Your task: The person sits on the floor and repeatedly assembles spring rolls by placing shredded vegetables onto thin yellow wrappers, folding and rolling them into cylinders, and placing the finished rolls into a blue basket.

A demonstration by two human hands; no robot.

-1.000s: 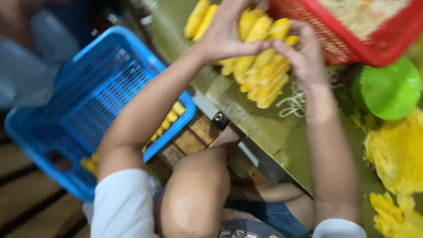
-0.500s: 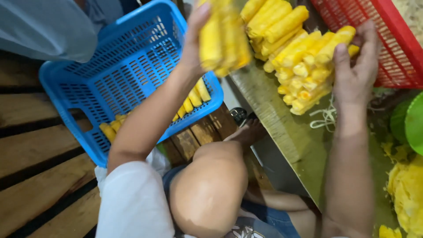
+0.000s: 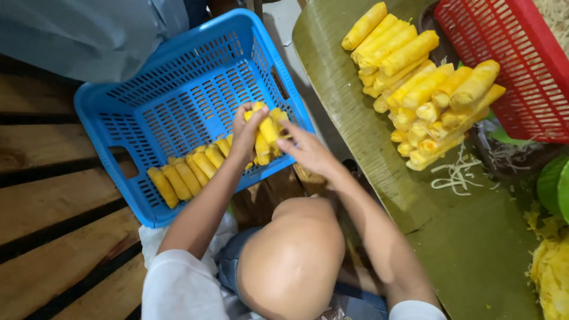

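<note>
Both hands have come off the big pile and swung across to the blue basket [image 3: 178,101], carrying a bundle with them. Biggest thing here is the green work surface [image 3: 474,249], running down the right side, with the wooden slat floor [image 3: 53,195] on the left. The basket sits on those slats just off the surface's left edge. A red basket [image 3: 510,65] rests at the surface's far right corner. Just left of it, near the far edge, lies the heap of yellow rolls [image 3: 421,89], stacked in layers. A green bowl [image 3: 557,186] peeks in at the right edge, with yellow shreds [image 3: 551,272] below it. Inside the blue basket, a row of rolls [image 3: 189,172] lines the near wall, side by side. Over the basket's near right corner, the left hand [image 3: 246,133] is closed around a small bundle of rolls [image 3: 267,133], fingers wrapped over the top. The right hand [image 3: 308,151] presses against the same bundle from the other side, fingers spread along it.
</note>
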